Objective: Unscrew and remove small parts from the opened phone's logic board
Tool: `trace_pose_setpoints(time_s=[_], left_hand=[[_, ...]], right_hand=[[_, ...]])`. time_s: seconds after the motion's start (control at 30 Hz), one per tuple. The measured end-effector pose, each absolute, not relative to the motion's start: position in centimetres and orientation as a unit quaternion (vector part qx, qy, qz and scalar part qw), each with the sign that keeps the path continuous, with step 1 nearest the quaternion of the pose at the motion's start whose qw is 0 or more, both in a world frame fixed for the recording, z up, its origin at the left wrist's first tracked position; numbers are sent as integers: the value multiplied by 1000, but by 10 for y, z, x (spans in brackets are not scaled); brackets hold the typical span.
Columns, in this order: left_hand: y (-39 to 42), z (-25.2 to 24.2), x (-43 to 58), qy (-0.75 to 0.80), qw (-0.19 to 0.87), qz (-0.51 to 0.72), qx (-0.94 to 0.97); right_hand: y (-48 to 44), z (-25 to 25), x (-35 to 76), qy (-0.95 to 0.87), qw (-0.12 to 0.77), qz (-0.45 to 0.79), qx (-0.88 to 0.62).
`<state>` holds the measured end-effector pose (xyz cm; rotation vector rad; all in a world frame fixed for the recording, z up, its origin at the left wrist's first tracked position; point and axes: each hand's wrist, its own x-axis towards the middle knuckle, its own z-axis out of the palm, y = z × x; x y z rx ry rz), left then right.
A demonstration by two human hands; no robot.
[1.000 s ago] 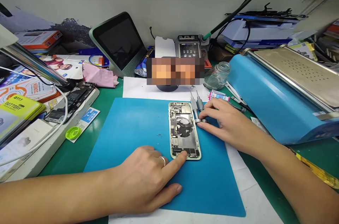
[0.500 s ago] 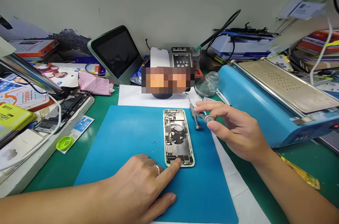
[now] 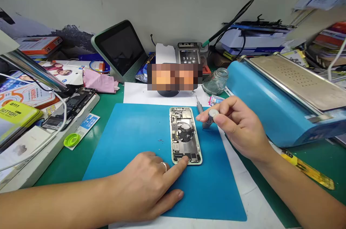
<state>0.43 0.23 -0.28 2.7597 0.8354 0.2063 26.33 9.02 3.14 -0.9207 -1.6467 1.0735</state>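
Left hand: the left hand [image 3: 147,189] lies flat on the blue mat [image 3: 129,139], palm down, a ring on one finger, nothing gripped; the index fingertip presses on the near end of the opened phone [image 3: 185,135]
Right hand: the right hand [image 3: 239,126] is up off the mat just right of the phone, thumb and fingers pinched round a small screwdriver [image 3: 211,117], its round silver cap facing the camera, shaft angled down and away
Phone: lies lengthwise near the middle of the mat, back off, boards and shields showing inside a pale green frame, far end towards the wall
Second driver: another screwdriver [image 3: 199,105] rests at the mat's far edge, tip pointing away, just beside the held one; whether they touch I cannot tell
Mat: blue, on white paper over a green bench top [image 3: 321,153]
Right side: a big blue machine with a metal plate [image 3: 281,92] sits close to the right hand, a yellow ruler [image 3: 308,169] on the bench in front of it
Back row: a glass jar [image 3: 217,80], a grey control unit [image 3: 189,53] and a dark screen in a green frame [image 3: 119,48] leaning towards the wall
Left side: another stripped phone [image 3: 70,106] on a white box, a green cap [image 3: 71,139] near it, a pink cloth [image 3: 98,80] behind
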Motion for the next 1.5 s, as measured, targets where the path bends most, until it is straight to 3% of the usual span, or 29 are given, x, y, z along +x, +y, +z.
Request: trace_pose_setpoints(time_s=[0.2,0.4,0.53,0.63,0.87,1.5], left_hand=[[4,1,3,280,104,64,952],[4,3,1,278,107,58,953],[5,3,2,281,101,52,953],[6,3,2,281,102,46,953],[5,5,3,291,90,57,951],[4,5,3,293,85,69,950]], right_hand=[[89,22,266,-727,470,322,-382],[92,21,277,-866,320,142,-356],[75,31,267,-854,389,86,-334],[55,30,254,-834,439,111,-316],[51,14,235,-847,454,133,-241],[51,5,235,-849,445,194,-212]])
